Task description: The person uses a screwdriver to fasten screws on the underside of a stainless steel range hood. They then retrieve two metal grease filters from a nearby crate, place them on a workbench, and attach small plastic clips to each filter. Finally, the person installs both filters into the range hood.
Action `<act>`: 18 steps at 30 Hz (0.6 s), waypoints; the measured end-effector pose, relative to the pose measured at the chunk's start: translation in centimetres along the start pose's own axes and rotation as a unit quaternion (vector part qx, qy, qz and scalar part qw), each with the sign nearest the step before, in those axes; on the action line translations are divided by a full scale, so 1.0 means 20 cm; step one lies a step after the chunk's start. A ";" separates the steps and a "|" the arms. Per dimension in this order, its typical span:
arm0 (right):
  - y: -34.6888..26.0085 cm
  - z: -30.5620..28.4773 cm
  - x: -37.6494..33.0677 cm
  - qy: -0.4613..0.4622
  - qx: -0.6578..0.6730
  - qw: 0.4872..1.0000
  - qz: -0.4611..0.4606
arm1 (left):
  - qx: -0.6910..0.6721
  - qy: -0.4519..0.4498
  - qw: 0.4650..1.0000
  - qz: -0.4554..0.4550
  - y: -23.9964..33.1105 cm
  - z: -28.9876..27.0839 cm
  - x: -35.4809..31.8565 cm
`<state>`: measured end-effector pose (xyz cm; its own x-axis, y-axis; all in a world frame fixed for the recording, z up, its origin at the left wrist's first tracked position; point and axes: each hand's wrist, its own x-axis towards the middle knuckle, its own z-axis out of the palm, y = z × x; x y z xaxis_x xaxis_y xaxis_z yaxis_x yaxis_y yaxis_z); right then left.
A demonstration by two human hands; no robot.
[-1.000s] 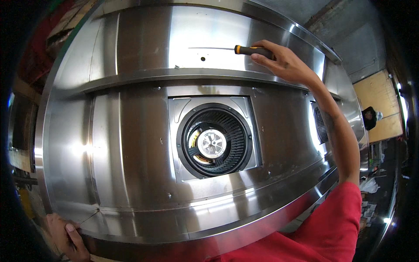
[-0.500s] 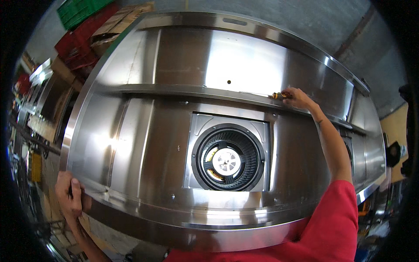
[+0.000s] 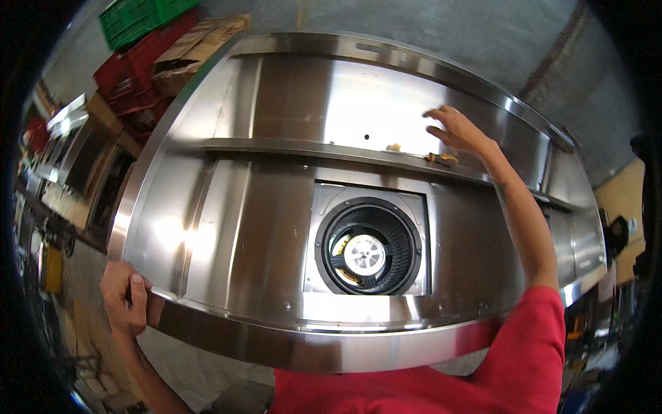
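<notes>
A large stainless steel housing (image 3: 272, 255) lies in front of me, a square cutout in its panel. Through that cutout shows a round black blower fan (image 3: 365, 257) with a pale hub. My left hand (image 3: 126, 301) is closed on the housing's near left corner. Over the far part of the panel, my right hand (image 3: 456, 130) is open and holds nothing, its fingers apart. Just below it a screwdriver (image 3: 441, 159) with a yellow and black handle rests on the raised metal ledge (image 3: 276, 147) that crosses the housing.
A green crate (image 3: 141, 21) and red crates (image 3: 127, 79) are stacked at the far left, beside folded cardboard (image 3: 196, 52). Metal parts (image 3: 69, 165) clutter the left side. A grey wall (image 3: 441, 31) stands behind the housing.
My right hand has let go of the screwdriver, leaving it on the ledge, and has risen with its fingers spread. My left hand keeps its grip on the corner. The view has shifted slightly.
</notes>
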<state>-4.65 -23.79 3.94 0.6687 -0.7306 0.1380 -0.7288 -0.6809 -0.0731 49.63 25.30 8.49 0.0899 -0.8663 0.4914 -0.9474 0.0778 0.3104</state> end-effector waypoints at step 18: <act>0.27 0.17 -0.29 -0.254 -0.086 0.940 0.209 | -0.006 -0.062 0.985 -0.159 -0.03 0.01 -0.07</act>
<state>-11.93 -23.29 -0.70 0.2704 -0.8928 -0.3604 -0.9277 -0.3417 0.1504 49.94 26.46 7.51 0.3432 -0.9015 0.2638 -0.8732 -0.2027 0.4433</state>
